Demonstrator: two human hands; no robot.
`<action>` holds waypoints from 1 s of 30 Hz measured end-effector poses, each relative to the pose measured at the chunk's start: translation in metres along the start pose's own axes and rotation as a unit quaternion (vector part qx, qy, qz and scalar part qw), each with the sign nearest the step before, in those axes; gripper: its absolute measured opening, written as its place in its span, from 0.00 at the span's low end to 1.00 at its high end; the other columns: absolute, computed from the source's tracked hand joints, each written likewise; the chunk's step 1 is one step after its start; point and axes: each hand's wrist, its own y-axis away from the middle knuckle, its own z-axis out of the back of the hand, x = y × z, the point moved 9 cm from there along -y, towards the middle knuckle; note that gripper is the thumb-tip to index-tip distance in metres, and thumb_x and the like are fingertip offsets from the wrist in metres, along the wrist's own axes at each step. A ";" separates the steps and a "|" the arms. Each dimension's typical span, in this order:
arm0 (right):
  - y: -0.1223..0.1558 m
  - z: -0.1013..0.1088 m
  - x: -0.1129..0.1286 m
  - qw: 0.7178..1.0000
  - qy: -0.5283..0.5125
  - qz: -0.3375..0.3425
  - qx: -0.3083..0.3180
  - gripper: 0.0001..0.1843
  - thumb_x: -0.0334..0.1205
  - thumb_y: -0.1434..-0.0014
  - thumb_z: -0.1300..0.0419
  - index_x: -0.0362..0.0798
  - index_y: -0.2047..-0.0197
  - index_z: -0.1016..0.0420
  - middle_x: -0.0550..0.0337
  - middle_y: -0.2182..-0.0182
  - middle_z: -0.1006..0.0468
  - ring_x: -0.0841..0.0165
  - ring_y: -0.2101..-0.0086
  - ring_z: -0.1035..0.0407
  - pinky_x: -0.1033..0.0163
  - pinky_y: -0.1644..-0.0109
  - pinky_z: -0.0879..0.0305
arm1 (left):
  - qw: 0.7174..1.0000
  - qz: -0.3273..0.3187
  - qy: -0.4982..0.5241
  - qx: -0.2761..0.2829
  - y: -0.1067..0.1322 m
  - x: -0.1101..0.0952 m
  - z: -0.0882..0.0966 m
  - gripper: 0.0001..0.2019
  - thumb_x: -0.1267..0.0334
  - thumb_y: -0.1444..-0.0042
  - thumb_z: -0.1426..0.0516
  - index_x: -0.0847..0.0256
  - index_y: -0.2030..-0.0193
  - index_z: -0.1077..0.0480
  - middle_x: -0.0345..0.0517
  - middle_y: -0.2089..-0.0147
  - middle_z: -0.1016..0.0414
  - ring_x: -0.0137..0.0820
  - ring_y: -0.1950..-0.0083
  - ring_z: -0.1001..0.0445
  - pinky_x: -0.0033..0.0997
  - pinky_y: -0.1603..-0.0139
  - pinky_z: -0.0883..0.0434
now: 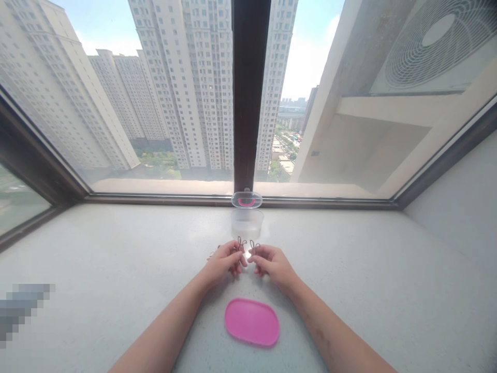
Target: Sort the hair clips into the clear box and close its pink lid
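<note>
Looking down from the head camera, both hands meet at the middle of a pale speckled sill (116, 269), fingertips almost touching each other. The left hand (223, 264) is curled nearly closed, its thumb and forefinger pinching a small looped wire clip, the left clip (241, 242), whose loops stand up above the fingers. The right hand (274, 264) is curled the same way and pinches the right clip (253, 245), also upright and just beside the first; whether the two clips touch cannot be told. Just behind the clips stands a clear tub (247, 224), open at the top, and behind that lies a clear lid (246, 199) with a pink band, at the foot of the dark window post (248, 93). A loose clip (212, 254) lies on the sill just left of the left hand. Nearer the camera, between the two forearms, a pink lid (252, 321) lies flat. Tall towers (186, 77) fill the glass beyond.
</note>
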 end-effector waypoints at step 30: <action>0.000 0.000 -0.001 1.000 0.010 -0.001 0.002 0.20 0.48 0.51 0.32 0.43 0.60 0.23 0.56 0.69 0.20 0.72 0.78 0.31 0.67 0.76 0.38 | 1.000 0.000 0.006 0.003 0.000 0.000 0.000 0.12 0.56 0.44 0.43 0.62 0.62 0.37 0.43 0.70 0.26 0.24 0.76 0.30 0.21 0.78 0.37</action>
